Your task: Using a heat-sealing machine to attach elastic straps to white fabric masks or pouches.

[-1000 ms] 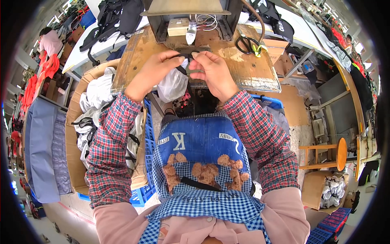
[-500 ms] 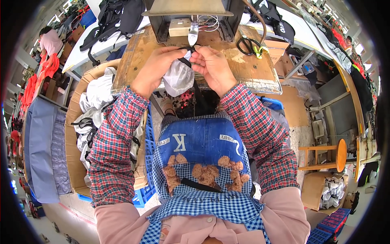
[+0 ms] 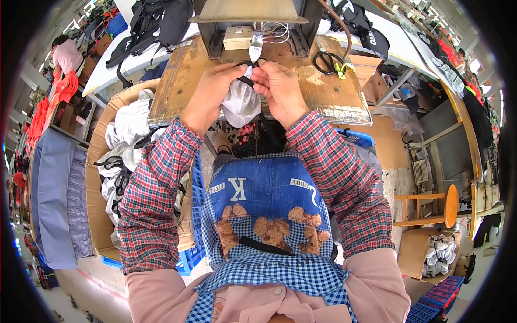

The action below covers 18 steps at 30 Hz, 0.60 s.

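Observation:
Between my hands hangs a small white fabric pouch (image 3: 241, 105) with a black band at its top. My left hand (image 3: 215, 89) pinches the black band from the left. My right hand (image 3: 279, 89) grips the band's other end, fingers curled together. Both hands are just under the metal tip (image 3: 256, 49) of a machine fixed over the worn wooden tabletop (image 3: 183, 81). The pouch droops over the table's front edge. Exactly how the band lies at the fingertips is hidden by the fingers.
Black-handled scissors (image 3: 326, 62) lie at the right of the tabletop. A cardboard box (image 3: 99, 188) of white and black pouches stands at left, on a blue crate (image 3: 196, 226). At right are a wooden stool (image 3: 451, 205) and another box (image 3: 414, 250) of pouches. Black bags (image 3: 175, 24) lie behind.
My hands stay pinched on the band near the metal tip. The pouch has swung slightly right, and my forearms have shifted a little.

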Each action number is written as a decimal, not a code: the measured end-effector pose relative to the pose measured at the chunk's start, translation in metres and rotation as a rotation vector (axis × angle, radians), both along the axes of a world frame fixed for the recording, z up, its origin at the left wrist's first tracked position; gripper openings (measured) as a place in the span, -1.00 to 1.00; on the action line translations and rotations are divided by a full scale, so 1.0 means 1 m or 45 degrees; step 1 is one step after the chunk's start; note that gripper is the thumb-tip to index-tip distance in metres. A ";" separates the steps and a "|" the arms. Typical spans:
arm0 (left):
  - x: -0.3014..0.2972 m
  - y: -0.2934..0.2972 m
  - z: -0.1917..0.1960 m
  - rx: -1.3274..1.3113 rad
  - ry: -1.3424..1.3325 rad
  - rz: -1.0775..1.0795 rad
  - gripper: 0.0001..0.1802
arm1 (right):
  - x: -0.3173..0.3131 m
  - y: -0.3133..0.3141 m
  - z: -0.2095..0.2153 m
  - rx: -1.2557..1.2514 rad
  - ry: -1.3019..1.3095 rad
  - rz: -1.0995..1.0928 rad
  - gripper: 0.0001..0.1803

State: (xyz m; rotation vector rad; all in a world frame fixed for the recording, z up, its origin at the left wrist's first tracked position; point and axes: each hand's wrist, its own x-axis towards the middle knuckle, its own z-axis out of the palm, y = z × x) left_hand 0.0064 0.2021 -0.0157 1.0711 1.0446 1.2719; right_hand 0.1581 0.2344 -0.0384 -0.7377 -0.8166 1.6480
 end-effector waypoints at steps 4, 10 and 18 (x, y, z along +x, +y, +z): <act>0.001 0.002 -0.002 -0.005 -0.059 -0.003 -0.70 | -0.002 0.001 -0.001 0.000 0.013 -0.021 -0.75; 0.004 0.000 -0.002 -0.005 -0.107 0.000 -0.71 | -0.005 -0.005 0.003 -0.056 0.016 -0.068 -0.76; 0.004 0.000 -0.002 -0.024 -0.146 -0.007 -0.74 | -0.009 -0.008 0.001 -0.084 0.081 -0.119 -0.84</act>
